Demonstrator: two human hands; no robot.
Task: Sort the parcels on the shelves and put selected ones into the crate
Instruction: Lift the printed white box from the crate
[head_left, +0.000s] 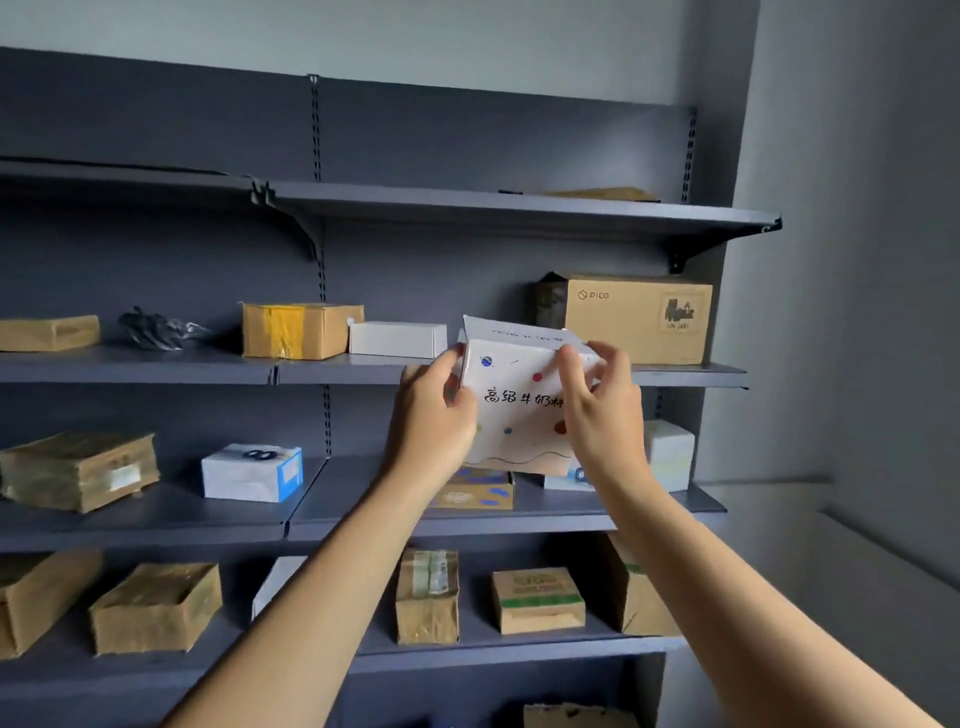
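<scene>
Grey metal shelving (498, 208) (slotted uprights) stands against a pale grey wall (857, 260).

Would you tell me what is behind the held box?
Around the white dotted box show a shelf edge and, lower, a blue-marked brown box; anything directly behind is hidden.

Head view, dim and even. You see soft, cool light on the shelving (519, 210), with no lamp or window in frame. There are no hard-edged shadows: each shelf casts a broad, diffuse shade on the back panel beneath it, darkest under the top board. The wall (857, 260) at right reads as a paler grey. The white box (519, 410) you hold is the brightest surface, free of glare, and its black characters stay legible. Slight motion blur softens your right hand (597, 410) and the box's upper flap. Wide-angle distortion bows the shelf edges and stretches the corners. Parcels at far left and bottom look soft and grainy.
</scene>
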